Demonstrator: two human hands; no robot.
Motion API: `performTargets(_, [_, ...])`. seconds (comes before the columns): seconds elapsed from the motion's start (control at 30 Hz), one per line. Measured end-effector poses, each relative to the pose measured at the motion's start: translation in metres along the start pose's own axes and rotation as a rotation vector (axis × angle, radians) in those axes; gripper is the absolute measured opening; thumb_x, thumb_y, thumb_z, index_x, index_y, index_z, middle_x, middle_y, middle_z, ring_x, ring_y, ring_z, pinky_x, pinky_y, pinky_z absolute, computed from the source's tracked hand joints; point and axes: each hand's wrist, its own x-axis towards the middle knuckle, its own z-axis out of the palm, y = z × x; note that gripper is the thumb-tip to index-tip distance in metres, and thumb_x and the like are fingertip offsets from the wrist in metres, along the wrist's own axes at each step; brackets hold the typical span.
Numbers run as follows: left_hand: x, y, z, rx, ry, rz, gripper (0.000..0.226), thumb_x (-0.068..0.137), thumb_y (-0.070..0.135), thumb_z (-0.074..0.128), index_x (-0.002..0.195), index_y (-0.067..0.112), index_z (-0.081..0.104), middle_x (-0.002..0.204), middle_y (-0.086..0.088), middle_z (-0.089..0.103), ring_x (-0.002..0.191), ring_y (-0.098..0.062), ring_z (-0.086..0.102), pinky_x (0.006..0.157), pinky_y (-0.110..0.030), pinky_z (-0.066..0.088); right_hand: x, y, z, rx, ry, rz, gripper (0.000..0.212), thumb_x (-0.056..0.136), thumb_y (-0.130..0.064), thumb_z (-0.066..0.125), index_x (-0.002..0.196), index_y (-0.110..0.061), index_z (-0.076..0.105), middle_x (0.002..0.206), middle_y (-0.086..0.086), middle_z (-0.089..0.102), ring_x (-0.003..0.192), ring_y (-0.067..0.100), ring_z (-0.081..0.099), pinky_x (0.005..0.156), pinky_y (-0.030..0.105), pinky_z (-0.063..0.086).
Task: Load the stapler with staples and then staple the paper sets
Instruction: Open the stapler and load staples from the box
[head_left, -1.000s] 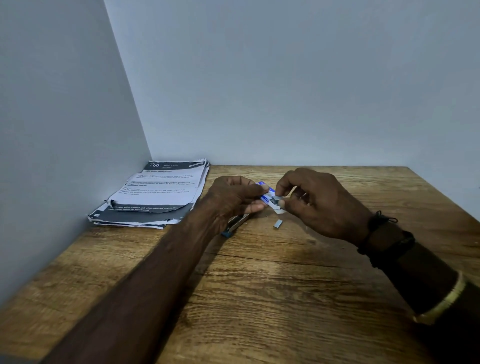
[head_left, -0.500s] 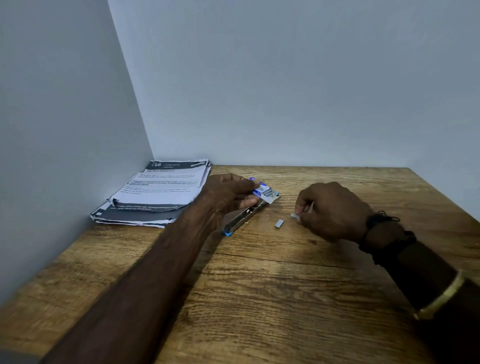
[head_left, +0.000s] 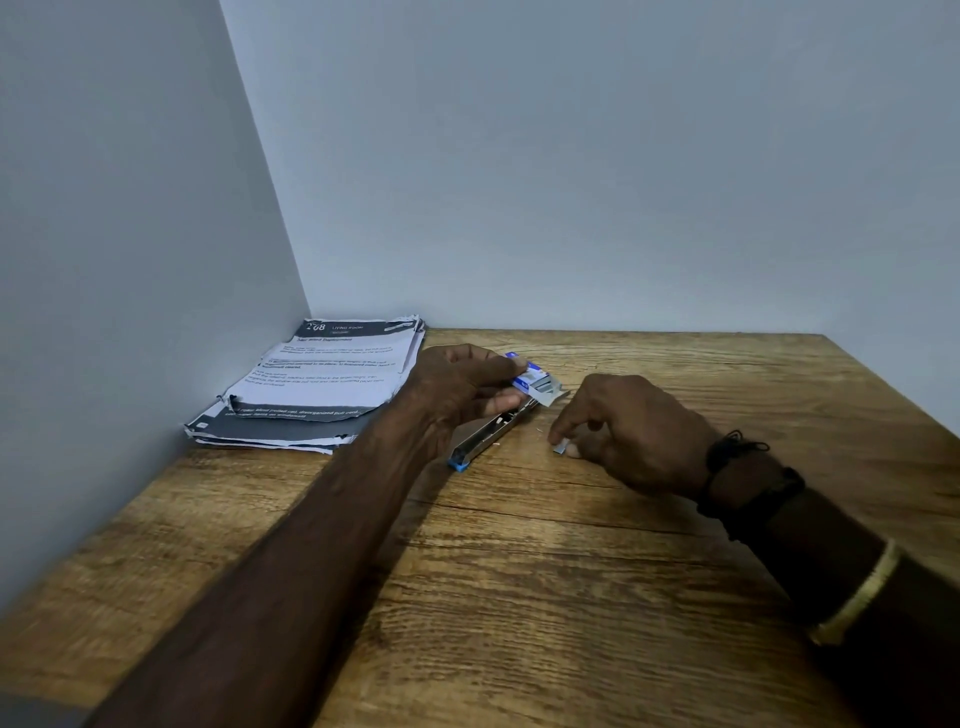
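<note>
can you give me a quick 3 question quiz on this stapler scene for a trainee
1. True or false: the right hand is pinching a small staple strip low at the table.
2. What does the left hand hold? A) the papers B) the staple box C) a pen
3. Fill in: the stapler lies opened on the table, with its ____ coloured end nearest the camera.

Key:
1. True
2. B, the staple box, held above the stapler; the papers lie untouched in the corner.
3. Blue
</note>
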Motion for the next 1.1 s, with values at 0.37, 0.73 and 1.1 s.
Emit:
performTargets(0.37, [0.001,-0.001,0.0,0.011,-0.007,-0.007,0.019,0.077,0.003,0.082,0.087,0.0,0.066,0.074,-0.018,0.075,0.053,-0.018,0.071,0.05,-0.021,0.06,-0.002,0.01,-0.015,0.056,0.322,0.0,0.007,0.093,-0.02,0.066,0.096,-0.023,0.072,0.098,0.0,0.063,0.09,0.019,0.059,0.082,0.042,0.048])
performTargets(0.73, [-0.002,-0.006,0.007,0.062,-0.079,-0.021,0.017,0.081,0.002,0.079,0.074,0.004,0.064,0.062,-0.012,0.072,0.05,-0.013,0.069,0.049,-0.02,0.057,-0.004,-0.007,-0.018,0.03,0.324,-0.171,0.01,0.092,-0.022,0.071,0.098,-0.019,0.077,0.098,0.002,0.066,0.09,0.021,0.06,0.081,0.044,0.049])
performTargets(1.1, [-0.003,-0.006,0.008,0.032,-0.099,-0.041,0.017,0.082,0.0,0.078,0.076,0.003,0.063,0.06,-0.01,0.072,0.05,-0.013,0.069,0.05,-0.02,0.058,-0.005,-0.009,-0.022,0.08,0.332,-0.122,0.009,0.088,-0.022,0.074,0.094,-0.021,0.08,0.089,0.002,0.073,0.086,0.022,0.066,0.077,0.047,0.052])
